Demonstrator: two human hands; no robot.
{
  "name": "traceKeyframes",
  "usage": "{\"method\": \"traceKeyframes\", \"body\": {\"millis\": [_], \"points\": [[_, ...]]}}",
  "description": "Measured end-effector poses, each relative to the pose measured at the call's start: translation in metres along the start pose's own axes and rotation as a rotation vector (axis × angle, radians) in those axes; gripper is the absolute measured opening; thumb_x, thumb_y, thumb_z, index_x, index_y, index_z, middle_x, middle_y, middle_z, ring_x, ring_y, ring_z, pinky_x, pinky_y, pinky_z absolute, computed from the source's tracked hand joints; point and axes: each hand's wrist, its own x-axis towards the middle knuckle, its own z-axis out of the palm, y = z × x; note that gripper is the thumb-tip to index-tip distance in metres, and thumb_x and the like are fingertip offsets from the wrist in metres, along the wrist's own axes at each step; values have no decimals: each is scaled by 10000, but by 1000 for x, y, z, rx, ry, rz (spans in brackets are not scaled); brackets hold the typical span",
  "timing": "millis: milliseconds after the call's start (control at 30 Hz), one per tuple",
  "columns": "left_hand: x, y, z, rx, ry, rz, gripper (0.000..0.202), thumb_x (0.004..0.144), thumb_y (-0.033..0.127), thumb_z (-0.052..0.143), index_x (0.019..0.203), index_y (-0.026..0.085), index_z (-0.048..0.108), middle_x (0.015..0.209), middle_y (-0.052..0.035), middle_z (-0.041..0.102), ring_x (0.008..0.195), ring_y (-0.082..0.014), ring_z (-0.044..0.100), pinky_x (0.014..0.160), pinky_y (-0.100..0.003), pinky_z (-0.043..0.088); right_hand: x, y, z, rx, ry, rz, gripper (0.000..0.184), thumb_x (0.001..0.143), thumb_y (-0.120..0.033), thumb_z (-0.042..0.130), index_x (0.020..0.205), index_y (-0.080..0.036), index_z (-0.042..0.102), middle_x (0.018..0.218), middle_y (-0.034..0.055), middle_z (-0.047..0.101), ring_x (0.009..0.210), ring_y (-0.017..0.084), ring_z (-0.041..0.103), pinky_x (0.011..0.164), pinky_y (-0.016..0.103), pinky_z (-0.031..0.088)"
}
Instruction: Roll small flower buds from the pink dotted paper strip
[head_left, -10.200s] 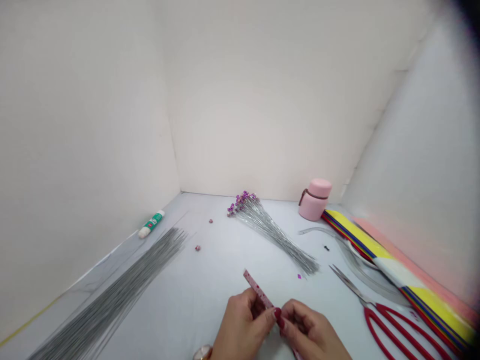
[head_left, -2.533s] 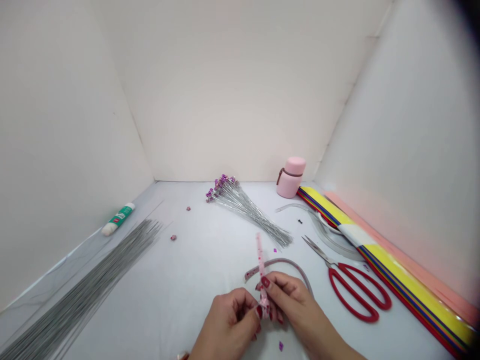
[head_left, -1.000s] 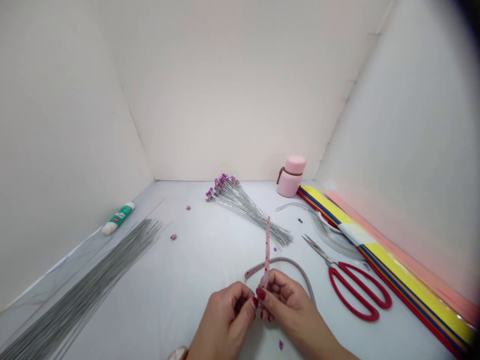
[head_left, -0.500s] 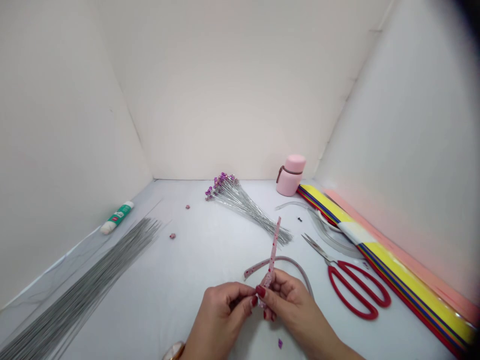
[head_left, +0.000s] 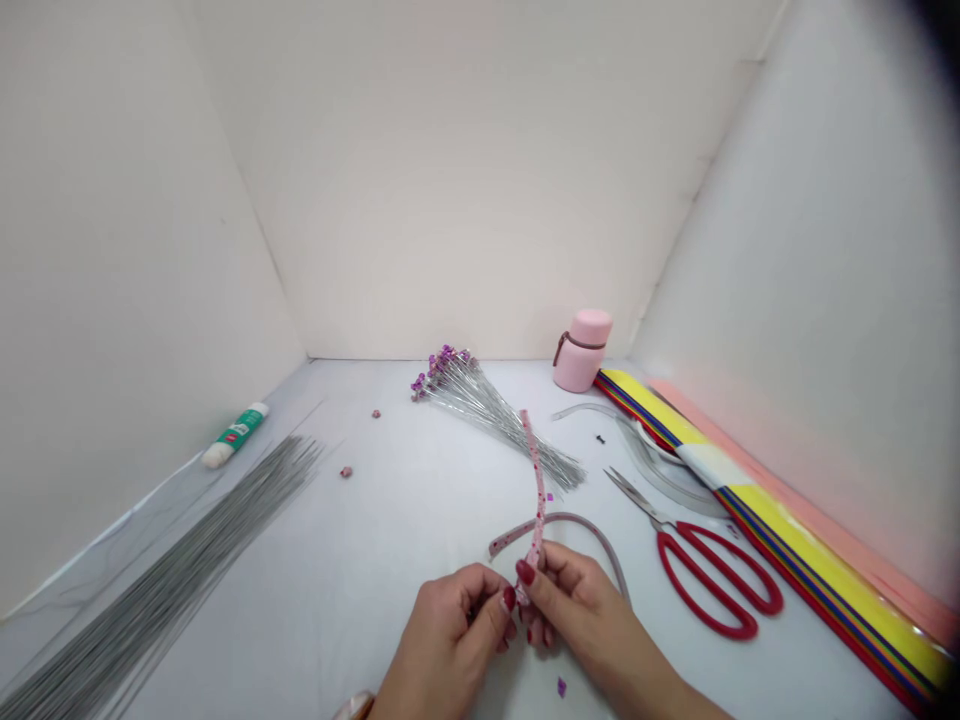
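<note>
A pink paper strip with red specks [head_left: 537, 470] stands up from between my hands, its upper end bending to the left. My right hand [head_left: 581, 600] is closed, pinching the strip's lower part between thumb and fingers. Close against it, my left hand [head_left: 461, 625] grips the strip's bunched lower end with thumb and fingertips. The fingers partly hide that end. Behind my right hand, a second long strip [head_left: 574, 518] lies curved on the table. Two small folded pink pieces [head_left: 346, 472] rest to the left.
Red-handled scissors [head_left: 694, 555] lie at the right beside stacked coloured sheets [head_left: 795, 540]. Grey wires [head_left: 180, 560] and a glue stick [head_left: 235, 435] are on the left. Silver stems with purple tips [head_left: 495, 410] lie at the back, near a pink bottle [head_left: 582, 352]. Purple bits [head_left: 561, 687] are scattered.
The strip's free upper end has swung to the left and now curves, uncovering a small purple bit behind it. Both hands stay in nearly the same place, with fingers slightly shifted.
</note>
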Motion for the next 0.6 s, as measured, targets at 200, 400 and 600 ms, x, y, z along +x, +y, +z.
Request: {"method": "traceKeyframes", "body": {"millis": [200, 400, 600], "points": [[0, 6, -1, -97, -35, 87, 202, 810, 238, 466, 740, 132, 623, 699, -55, 679, 658, -155, 604, 609, -209, 452, -1, -1, -1, -19, 15, 8, 423, 708, -573, 514, 652, -155, 476, 516, -39, 508, 408, 63, 437, 427, 174, 331], [-2, 9, -5, 111, 53, 147, 206, 801, 164, 473, 791, 174, 679, 746, -47, 707, 681, -162, 637, 639, -197, 458, -1, 2, -5, -135, -2, -61, 356, 767, -493, 500, 652, -157, 497, 535, -28, 515, 459, 86, 465, 468, 194, 359], [-2, 0, -9, 478, 16, 322, 235, 820, 140, 432, 798, 173, 664, 703, -59, 683, 642, -166, 618, 624, -220, 432, 0, 2, -7, -258, -26, -97, 294, 775, -396, 537, 599, -168, 475, 496, -44, 477, 448, 90, 443, 461, 196, 341]]}}
